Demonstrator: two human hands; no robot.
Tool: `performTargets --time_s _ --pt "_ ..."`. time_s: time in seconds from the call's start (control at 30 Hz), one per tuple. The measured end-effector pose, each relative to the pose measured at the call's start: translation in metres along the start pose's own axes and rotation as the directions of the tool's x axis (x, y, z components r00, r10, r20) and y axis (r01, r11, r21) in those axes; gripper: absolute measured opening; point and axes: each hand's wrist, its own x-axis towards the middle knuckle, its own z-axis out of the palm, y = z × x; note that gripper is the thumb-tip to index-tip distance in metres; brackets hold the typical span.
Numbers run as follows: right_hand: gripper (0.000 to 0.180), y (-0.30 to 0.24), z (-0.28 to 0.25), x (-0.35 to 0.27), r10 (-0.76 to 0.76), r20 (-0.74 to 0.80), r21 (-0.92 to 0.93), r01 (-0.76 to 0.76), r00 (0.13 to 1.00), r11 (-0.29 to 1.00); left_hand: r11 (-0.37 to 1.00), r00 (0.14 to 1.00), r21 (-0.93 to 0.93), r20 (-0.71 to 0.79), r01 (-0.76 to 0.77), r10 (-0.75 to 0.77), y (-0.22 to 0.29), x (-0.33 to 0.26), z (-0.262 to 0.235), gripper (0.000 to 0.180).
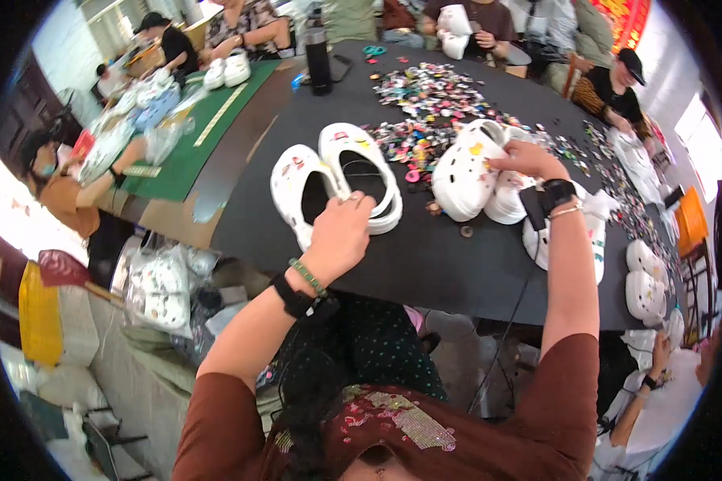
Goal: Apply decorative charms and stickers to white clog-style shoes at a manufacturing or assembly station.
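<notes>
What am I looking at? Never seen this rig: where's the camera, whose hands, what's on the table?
There's no robot, just a person's two bare hands. The single picture comes from the left of two fisheye cameras on their head, looking down; the lens bends straight edges. The left hand grips a pair of white clogs at the heel end; the right hand holds another white clog. The dark table also carries scattered small colourful pieces and more clogs.

On my end, I cannot make out the fingertips of the left bare hand (341, 232) gripping the paired white perforated clogs (333, 154). Beyond that grip, the multicoloured charms (425, 88) are too small to distinguish; a brown-shirted person (493, 16) is cut off above.
</notes>
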Motion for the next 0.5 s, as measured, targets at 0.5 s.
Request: performTargets --time_s 0.5 --pt "0.035 0.036 0.010 0.009 -0.136 -0.227 0.179 0.179 0.964 0.967 0.943 0.932 0.060 0.190 -0.327 0.310 -0.058 -0.013 -0.059 0.019"
